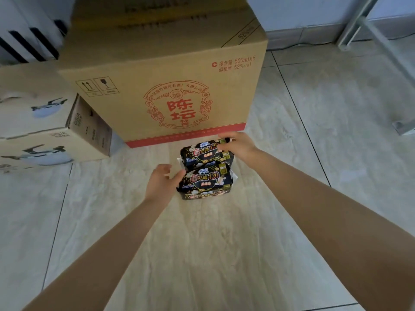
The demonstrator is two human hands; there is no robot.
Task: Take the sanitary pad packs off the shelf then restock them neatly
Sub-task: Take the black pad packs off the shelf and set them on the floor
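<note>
left hand (159,181) cups near pack (205,179), right hand (239,145) grips far pack (202,153), long axes crosswise.

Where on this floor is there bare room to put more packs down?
Bare tile lies right of the packs, out toward the white frame foot, and nearer, between the left arm and right arm. Crowded: behind the packs, where the large carton and the smaller boxes stand.

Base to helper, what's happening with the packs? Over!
Status: left grip touching near pack, right grip holding far pack. Both on floor. Big cardboard box just behind, nothing blocking.
</note>
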